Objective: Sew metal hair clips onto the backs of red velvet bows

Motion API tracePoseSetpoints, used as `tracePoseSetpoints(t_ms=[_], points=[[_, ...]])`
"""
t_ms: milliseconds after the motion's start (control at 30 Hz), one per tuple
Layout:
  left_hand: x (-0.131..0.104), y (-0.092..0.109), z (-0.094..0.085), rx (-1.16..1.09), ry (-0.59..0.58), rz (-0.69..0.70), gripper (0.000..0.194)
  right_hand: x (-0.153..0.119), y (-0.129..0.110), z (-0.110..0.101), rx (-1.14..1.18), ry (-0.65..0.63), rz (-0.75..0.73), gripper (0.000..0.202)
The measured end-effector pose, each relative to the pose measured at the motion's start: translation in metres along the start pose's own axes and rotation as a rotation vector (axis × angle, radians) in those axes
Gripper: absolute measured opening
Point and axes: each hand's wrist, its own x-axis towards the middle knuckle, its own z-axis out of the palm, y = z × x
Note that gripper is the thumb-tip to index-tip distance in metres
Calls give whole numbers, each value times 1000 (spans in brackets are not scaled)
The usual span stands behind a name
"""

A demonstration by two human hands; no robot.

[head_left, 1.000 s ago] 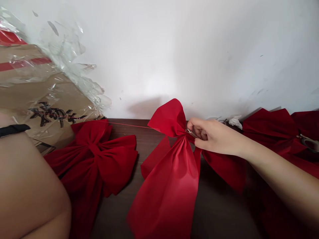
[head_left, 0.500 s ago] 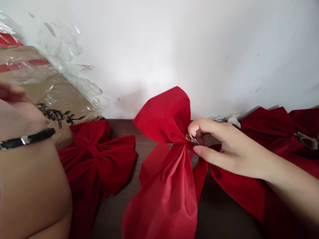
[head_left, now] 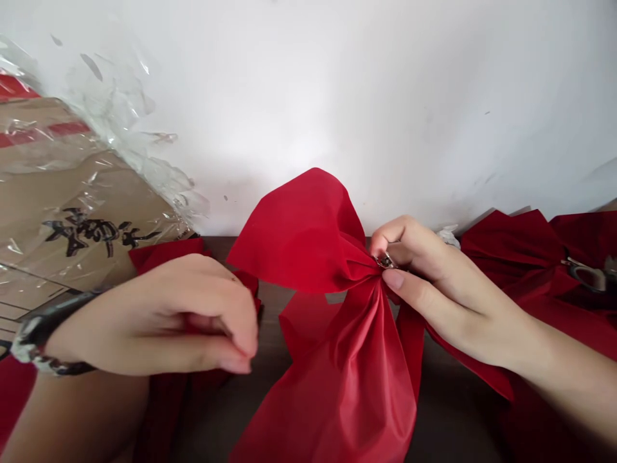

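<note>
A large red fabric bow (head_left: 308, 238) stands gathered at its middle, with loops and a long tail (head_left: 337, 379) fanning out. My right hand (head_left: 434, 289) pinches a small silver metal clip (head_left: 384, 260) at that gathered middle, between thumb and forefinger. To the left, my left hand (head_left: 178, 321) hovers apart from this bow, thumb and forefinger pressed together. Whatever lies in that pinch, if anything, is too small to make out. Behind the left hand lies another red bow (head_left: 166, 251), mostly covered by it.
A cardboard box (head_left: 33, 206) with black writing and clear plastic wrap (head_left: 130, 135) leans at the left against a white wall (head_left: 270, 96). More red bows (head_left: 515, 244) lie at the right, beside scissors (head_left: 585, 273). The tabletop (head_left: 270, 321) is dark.
My left hand has come in from the left edge, moving right and down, and now covers the left bow. The held bow has tilted, its clip shifting slightly right.
</note>
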Motion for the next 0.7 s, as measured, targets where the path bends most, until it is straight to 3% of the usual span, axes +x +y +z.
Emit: tracePoseSetpoints(t_ms=[33, 67, 200, 400, 567, 700], points=[[6, 3, 1, 138, -219, 31, 6, 0, 0, 0, 5, 5, -1, 10], [11, 4, 2, 242, -212, 40, 9, 0, 0, 0, 11, 13, -7, 10], [22, 0, 10, 397, -89, 0, 16, -1, 0, 0, 11, 50, -27, 10], [18, -6, 28, 472, 47, -34, 15, -3, -1, -2, -1, 102, -40, 10], [16, 3, 20, 585, 191, -46, 21, -2, -2, -2, 32, 83, -26, 11], [17, 12, 16, 699, 268, 50, 18, -1, -3, -1, 41, 63, -38, 15]])
